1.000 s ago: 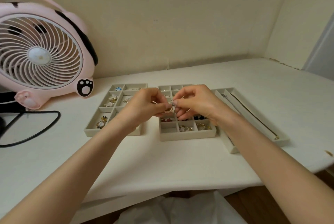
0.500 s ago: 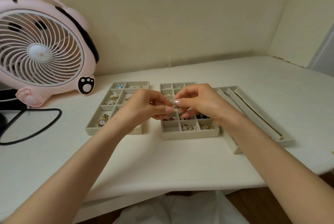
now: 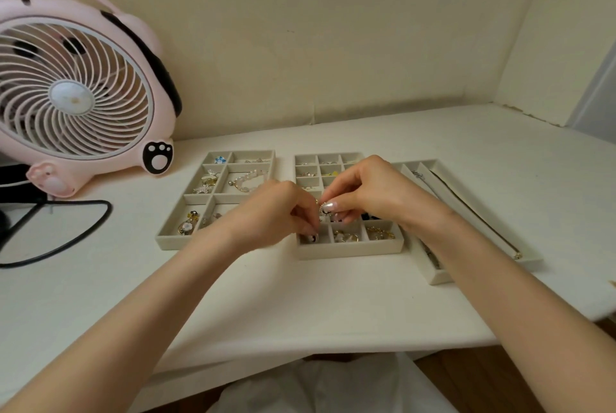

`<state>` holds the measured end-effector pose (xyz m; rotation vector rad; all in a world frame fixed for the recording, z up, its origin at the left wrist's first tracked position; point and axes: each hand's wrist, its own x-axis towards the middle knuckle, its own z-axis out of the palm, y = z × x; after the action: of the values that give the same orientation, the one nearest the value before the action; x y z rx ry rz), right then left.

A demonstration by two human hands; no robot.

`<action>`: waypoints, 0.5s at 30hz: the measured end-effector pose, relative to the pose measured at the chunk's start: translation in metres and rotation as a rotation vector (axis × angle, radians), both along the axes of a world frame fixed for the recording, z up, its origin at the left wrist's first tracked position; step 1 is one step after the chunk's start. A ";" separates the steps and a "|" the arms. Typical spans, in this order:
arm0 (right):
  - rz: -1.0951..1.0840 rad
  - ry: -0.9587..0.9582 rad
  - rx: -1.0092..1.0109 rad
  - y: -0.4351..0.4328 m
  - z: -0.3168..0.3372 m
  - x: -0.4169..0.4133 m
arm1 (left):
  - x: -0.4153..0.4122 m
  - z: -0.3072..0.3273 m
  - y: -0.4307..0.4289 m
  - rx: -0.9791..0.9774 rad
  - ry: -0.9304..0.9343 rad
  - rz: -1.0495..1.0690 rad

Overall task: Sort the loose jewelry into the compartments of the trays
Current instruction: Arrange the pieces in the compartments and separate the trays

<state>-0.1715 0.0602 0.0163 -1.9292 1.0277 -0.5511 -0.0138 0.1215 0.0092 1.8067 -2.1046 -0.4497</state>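
My left hand and right hand together pinch one tiny piece, perhaps an earring. The middle tray lies beneath, the fan at ten o'clock.

Both bare forearms reach in over the bench's near edge. The right hand pinches a small silvery jewelry piece between thumb and forefinger. The left hand curls its fingers toward it, grip unclear.

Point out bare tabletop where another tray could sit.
Bare: the table's front strip before the trays, and its right end beyond the long tray. Crowded: fan and cable at left; left hand and right hand pinching a piece over the middle tray.
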 end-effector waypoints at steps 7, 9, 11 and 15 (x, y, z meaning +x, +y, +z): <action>-0.018 0.062 -0.070 0.002 0.004 -0.001 | -0.008 0.003 -0.002 -0.030 -0.279 -0.023; -0.013 0.094 -0.076 0.002 0.006 -0.002 | -0.010 0.003 -0.003 -0.039 -0.311 -0.036; -0.013 0.107 -0.075 0.002 0.008 -0.004 | -0.011 0.003 -0.002 -0.063 -0.341 -0.042; -0.015 0.107 -0.075 0.001 0.009 -0.004 | -0.011 -0.002 0.000 -0.177 -0.403 -0.051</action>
<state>-0.1752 0.0613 0.0253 -2.0363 1.1039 -0.5062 -0.0244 0.1210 0.0075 1.8619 -2.3648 0.1004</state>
